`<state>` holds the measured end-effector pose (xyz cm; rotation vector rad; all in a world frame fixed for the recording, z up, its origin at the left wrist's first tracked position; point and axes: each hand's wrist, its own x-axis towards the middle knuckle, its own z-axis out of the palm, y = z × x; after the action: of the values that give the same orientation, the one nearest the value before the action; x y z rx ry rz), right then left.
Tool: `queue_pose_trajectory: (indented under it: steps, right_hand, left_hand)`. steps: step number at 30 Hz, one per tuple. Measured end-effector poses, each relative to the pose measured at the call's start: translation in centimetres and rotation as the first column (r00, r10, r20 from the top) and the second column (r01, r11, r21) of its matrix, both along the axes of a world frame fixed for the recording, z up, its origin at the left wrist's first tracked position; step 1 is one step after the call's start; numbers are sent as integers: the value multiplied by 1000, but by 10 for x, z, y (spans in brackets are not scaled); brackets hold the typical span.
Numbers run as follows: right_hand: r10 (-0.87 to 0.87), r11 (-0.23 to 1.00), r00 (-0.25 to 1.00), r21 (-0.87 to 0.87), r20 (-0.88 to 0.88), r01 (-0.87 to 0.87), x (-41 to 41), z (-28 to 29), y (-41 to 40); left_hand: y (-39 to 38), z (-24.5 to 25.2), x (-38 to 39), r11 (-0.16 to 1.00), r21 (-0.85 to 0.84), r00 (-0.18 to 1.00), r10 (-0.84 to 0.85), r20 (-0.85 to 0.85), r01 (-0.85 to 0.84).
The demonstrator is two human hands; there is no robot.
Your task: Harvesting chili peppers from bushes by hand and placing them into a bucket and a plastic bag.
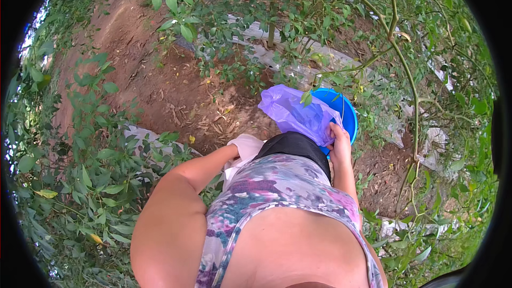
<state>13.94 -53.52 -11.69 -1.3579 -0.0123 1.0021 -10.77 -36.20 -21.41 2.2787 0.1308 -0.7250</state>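
Note:
My right hand is closed on the edge of a thin purple plastic bag, in front of my waist. Behind and partly under the bag shows a blue plastic bucket; whether my hand also holds its rim cannot be told. On the other side, my left arm bends in to my hip, where a white cloth hangs. The fingers of my left hand are hidden by the cloth and my body, so its grip does not show.
Leafy green plants stand close on the left. More bushes and a long bare branch rise ahead and on the right. Between the rows runs a brown dirt path with dry leaves. Silvery plastic sheeting covers the ground along the plant stems.

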Motion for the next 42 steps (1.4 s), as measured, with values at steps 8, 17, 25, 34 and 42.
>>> queue_pose_trajectory:
  steps: [8,17,25,34,42]
  right_hand:
    - [-6,1000,1000,-23,20,6,-2,3,4]
    - [-12,1000,1000,-24,24,13,1,2,1]
    - [-19,999,1000,-27,24,20,2,-3,1]
    - [-27,997,998,-67,51,30,-2,0,-4]
    - [-44,992,996,-114,75,52,-3,-2,-6]
  left_hand:
    - [-7,-26,-10,905,-173,890,322,-323,-390]
    - [-5,39,11,966,-46,942,238,-238,-256]
    - [-9,-81,-8,944,-23,944,330,11,-330]
    - [-11,163,15,884,82,873,468,-139,-461]
    - [-6,8,13,992,51,949,98,299,-119]
